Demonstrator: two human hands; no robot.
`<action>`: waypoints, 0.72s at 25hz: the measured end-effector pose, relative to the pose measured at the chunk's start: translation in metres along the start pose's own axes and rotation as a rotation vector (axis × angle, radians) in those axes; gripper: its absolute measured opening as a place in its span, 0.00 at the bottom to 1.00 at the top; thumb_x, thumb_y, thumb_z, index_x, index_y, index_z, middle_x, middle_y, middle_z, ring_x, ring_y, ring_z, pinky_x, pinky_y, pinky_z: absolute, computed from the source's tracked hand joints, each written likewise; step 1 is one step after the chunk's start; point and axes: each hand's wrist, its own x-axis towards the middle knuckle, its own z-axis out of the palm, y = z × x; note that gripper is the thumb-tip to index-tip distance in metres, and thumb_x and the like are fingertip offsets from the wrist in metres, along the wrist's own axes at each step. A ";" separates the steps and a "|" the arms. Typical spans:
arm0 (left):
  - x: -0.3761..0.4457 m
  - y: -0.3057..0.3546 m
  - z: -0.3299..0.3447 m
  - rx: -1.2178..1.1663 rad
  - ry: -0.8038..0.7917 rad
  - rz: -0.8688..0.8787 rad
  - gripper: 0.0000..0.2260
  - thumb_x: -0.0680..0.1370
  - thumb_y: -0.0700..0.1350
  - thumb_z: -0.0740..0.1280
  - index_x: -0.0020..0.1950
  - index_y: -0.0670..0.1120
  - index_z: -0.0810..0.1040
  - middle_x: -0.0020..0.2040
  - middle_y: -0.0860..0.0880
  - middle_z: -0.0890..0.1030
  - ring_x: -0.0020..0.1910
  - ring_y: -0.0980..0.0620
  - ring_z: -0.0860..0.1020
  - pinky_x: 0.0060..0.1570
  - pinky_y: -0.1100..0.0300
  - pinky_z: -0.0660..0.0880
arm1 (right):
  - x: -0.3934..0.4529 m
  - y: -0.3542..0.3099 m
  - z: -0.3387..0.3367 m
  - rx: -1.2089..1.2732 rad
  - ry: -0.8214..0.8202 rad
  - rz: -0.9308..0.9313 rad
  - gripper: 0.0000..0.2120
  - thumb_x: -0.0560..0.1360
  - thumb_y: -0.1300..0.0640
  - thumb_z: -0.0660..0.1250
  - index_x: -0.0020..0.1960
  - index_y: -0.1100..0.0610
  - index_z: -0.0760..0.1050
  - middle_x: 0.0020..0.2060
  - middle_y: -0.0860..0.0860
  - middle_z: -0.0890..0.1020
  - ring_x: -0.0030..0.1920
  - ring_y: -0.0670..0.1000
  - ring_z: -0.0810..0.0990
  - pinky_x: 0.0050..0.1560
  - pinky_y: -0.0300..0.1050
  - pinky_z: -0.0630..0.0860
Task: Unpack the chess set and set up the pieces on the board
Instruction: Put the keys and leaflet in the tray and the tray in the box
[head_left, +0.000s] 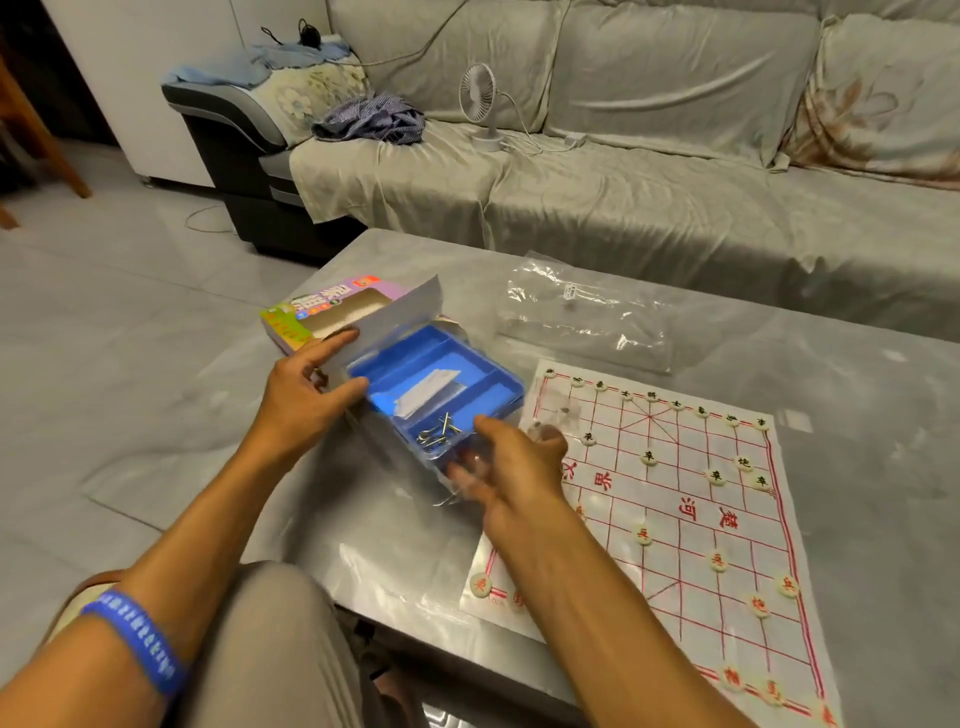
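A white paper chess board (670, 499) with red lines lies on the table at the right, with several round cream pieces (648, 458) on its points. A colourful cardboard box (306, 312) sits at the left with its white flap open. A blue plastic tray (498, 387) sticks out of the box; it holds a folded white paper (428, 389) and small metal parts (439, 434). My left hand (306, 387) holds the box's open end, thumb against the tray. My right hand (506, 467) is at the tray's near end, fingers curled, blurred; its grip is unclear.
A crumpled clear plastic bag (587, 312) lies on the grey table (389, 545) behind the board. A sofa with a small white fan (480, 101) and bundled clothes stands beyond. My knee is at the table's near edge.
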 end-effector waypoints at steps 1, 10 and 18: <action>-0.001 -0.010 -0.011 0.052 -0.004 0.000 0.24 0.71 0.37 0.73 0.66 0.50 0.75 0.65 0.51 0.76 0.58 0.53 0.75 0.57 0.58 0.74 | 0.002 0.018 0.008 0.014 0.002 0.029 0.30 0.72 0.70 0.67 0.61 0.44 0.58 0.56 0.60 0.78 0.44 0.59 0.84 0.40 0.58 0.82; -0.003 -0.069 -0.041 -0.011 0.075 -0.071 0.22 0.72 0.36 0.73 0.63 0.53 0.76 0.65 0.52 0.75 0.63 0.49 0.73 0.60 0.49 0.74 | 0.003 0.069 0.021 -0.310 0.042 0.127 0.22 0.69 0.61 0.71 0.61 0.54 0.69 0.49 0.52 0.79 0.44 0.50 0.76 0.51 0.47 0.77; 0.000 -0.076 -0.030 0.005 0.154 -0.072 0.20 0.72 0.35 0.72 0.62 0.49 0.77 0.65 0.50 0.74 0.63 0.48 0.72 0.56 0.54 0.75 | -0.050 0.044 0.000 -0.451 -0.099 -0.080 0.20 0.74 0.59 0.68 0.64 0.49 0.69 0.51 0.40 0.75 0.49 0.41 0.74 0.37 0.32 0.69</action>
